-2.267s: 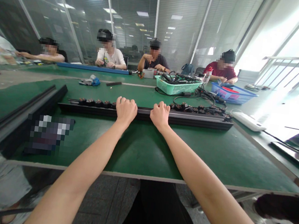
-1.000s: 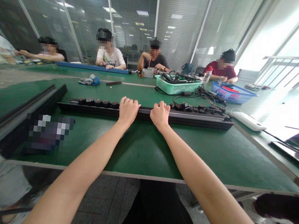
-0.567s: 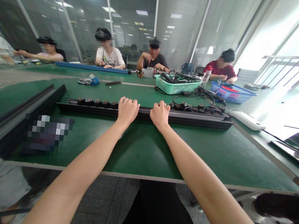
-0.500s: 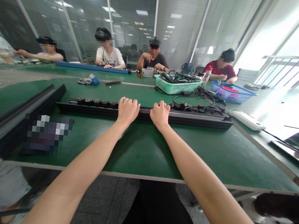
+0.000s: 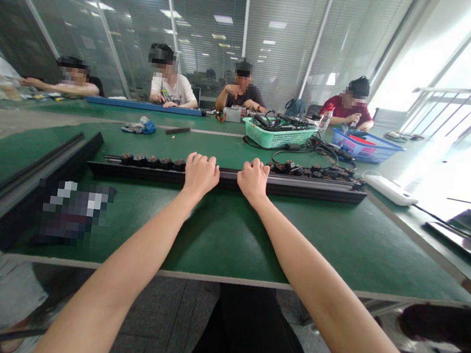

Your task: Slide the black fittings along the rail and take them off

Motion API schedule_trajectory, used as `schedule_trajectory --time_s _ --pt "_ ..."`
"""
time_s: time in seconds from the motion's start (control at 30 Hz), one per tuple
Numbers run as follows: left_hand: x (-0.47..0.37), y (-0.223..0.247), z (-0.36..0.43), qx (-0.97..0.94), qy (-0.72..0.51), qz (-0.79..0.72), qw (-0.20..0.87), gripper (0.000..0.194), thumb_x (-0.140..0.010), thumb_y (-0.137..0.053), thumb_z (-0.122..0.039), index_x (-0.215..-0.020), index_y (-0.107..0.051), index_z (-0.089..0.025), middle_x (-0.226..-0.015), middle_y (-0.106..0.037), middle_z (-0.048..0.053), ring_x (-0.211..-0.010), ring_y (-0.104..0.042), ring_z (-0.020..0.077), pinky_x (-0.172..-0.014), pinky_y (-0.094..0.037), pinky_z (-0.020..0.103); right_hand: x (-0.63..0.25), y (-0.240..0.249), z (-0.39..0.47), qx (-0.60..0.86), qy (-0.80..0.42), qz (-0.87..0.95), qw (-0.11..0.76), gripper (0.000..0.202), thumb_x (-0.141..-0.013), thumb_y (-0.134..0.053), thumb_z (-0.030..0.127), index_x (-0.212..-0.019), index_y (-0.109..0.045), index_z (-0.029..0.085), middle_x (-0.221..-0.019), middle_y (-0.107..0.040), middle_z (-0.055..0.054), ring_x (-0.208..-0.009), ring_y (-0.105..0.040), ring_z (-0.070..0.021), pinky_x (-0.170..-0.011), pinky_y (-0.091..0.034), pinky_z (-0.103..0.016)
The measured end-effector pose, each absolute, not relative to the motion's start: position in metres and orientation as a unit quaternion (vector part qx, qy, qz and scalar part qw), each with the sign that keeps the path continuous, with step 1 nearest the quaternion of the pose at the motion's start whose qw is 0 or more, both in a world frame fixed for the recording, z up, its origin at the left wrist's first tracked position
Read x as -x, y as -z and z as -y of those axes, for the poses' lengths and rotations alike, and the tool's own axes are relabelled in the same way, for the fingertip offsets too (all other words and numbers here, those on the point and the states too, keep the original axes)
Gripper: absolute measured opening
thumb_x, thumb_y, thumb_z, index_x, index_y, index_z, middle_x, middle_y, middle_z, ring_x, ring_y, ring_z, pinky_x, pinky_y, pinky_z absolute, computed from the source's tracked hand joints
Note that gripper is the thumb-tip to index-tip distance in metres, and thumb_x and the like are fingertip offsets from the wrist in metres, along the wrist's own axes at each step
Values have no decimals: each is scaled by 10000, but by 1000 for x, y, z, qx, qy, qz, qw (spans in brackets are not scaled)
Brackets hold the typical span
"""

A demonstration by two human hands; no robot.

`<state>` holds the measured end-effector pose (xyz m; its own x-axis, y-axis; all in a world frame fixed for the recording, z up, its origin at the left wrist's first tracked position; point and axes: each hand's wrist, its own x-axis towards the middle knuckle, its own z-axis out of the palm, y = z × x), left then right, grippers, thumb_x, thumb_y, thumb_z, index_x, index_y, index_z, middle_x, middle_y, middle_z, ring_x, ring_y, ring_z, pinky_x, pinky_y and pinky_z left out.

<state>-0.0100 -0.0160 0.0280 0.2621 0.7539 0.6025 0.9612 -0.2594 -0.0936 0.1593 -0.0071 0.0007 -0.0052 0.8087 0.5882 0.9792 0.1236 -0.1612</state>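
Observation:
A long black rail (image 5: 311, 192) lies crosswise on the green table. My left hand (image 5: 201, 172) is closed over it, left of its middle, with the fingers curled over the far edge. My right hand (image 5: 253, 177) is closed the same way a short gap to the right. The fingertips of both hands are hidden behind the knuckles. Along the rail's far side, left of my left hand, sits a row of small dark round pieces (image 5: 153, 162) with brownish tops. More dark pieces (image 5: 316, 171) lie bunched behind its right part.
Other black rails (image 5: 53, 177) lie at the left, beside a blurred dark packet (image 5: 76, 214). Behind are a green basket (image 5: 277, 137) of cables, a blue basket (image 5: 386, 155) and blue-grey gloves (image 5: 140, 125). A white power strip (image 5: 390, 190) lies right. Several people sit across the table.
My hands and the rail stay almost in place. Across the table, the person in red at the right has shifted their hands slightly.

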Motion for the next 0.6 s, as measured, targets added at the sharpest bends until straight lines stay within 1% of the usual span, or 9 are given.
schedule_trajectory --time_s 0.13,0.27,0.43,0.6 --pt "10 -29 17 761 232 568 213 307 -967 -497 -274 -1087 -741 -132 -1049 -745 200 -1117 -638 360 -1131 -332 530 -159 -1 7 648 145 693 280 262 -973 -478 184 -1054 -720 124 -1156 -610 -203 -1090 -553 -322 -983 -363 -451" --pt "10 -30 18 763 219 570 212 312 -976 -478 -258 -1087 -739 -128 -1051 -739 200 -1111 -641 353 -1105 -354 510 -160 -2 8 653 146 688 280 267 -973 -471 183 -1064 -714 119 -1154 -610 -209 -1093 -550 -324 -985 -364 -453" --pt "9 -30 19 767 219 567 207 315 -979 -471 -251 -1091 -741 -132 -1054 -733 208 -1131 -630 359 -1093 -349 526 -161 -2 8 652 149 687 284 263 -969 -474 182 -1056 -713 118 -1149 -612 -211 -1085 -548 -325 -976 -362 -450" --pt "8 -29 19 768 229 562 204 307 -987 -469 -256 -1084 -743 -158 -1046 -734 190 -1125 -627 358 -1084 -355 524 -161 -3 8 657 148 684 280 263 -974 -477 188 -1077 -707 111 -1155 -613 -211 -1093 -554 -328 -984 -360 -454"
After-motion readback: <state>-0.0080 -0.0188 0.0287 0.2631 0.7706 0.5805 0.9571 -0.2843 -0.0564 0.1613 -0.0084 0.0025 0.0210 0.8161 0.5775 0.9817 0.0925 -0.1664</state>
